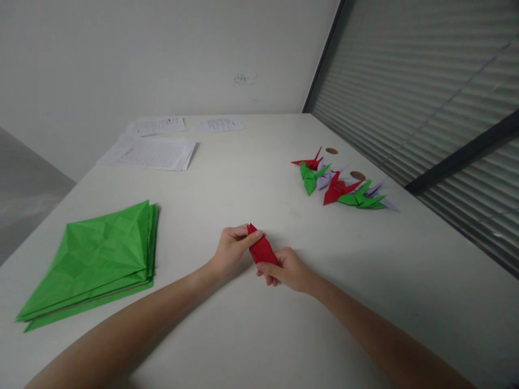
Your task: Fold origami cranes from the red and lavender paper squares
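A small red folded paper (263, 252), long and narrow with a pointed upper end, is held between both hands just above the table. My left hand (234, 246) pinches its upper end, thumb on top and fingers behind. My right hand (288, 269) grips the lower end, its thumb lying across the front and the other fingers curled underneath. The fingers cover both ends of the paper, so part of the folds is hidden.
On the left lies a stack of creased green paper sheets (105, 251). Several finished paper cranes, among them a red crane (337, 189) and a green crane (310, 177), sit at the right by the window blinds (438, 81). Printed sheets (156, 153) lie at the back left of the white table (243, 189).
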`<state>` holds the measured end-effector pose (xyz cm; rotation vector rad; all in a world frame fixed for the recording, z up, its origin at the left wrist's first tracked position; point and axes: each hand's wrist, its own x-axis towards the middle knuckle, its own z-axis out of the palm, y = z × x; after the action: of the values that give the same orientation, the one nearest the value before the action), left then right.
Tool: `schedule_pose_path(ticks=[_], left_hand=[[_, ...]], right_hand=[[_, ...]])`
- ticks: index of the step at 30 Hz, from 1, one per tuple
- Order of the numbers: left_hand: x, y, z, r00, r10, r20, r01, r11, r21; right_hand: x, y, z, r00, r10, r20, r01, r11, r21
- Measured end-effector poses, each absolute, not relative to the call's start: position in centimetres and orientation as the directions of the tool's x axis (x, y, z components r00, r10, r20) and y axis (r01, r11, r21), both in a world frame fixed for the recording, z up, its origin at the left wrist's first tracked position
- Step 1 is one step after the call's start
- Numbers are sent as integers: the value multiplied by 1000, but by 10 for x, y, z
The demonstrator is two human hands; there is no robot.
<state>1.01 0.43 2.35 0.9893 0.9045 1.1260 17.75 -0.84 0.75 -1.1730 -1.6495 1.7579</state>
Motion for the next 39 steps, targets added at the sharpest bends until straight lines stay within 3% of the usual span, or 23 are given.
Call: schedule_pose_path(ticks=[9, 21, 29, 39], left_hand=[[11, 7, 24, 252, 954, -162, -416, 258, 872], [8, 12, 24, 113, 990, -83, -356, 119, 927], [11, 1, 22, 520, 849, -93, -288, 276, 917], [12, 0, 18, 483, 873, -73, -286, 236, 929]], right_hand=[[181, -6, 7, -575, 779, -251, 203, -161, -966], [179, -6, 3, -574, 780, -251, 174, -183, -968], [176, -7, 5, -537, 809, -237, 151, -185, -971], [173, -9, 5, -531, 831, -168, 150, -104, -983]])
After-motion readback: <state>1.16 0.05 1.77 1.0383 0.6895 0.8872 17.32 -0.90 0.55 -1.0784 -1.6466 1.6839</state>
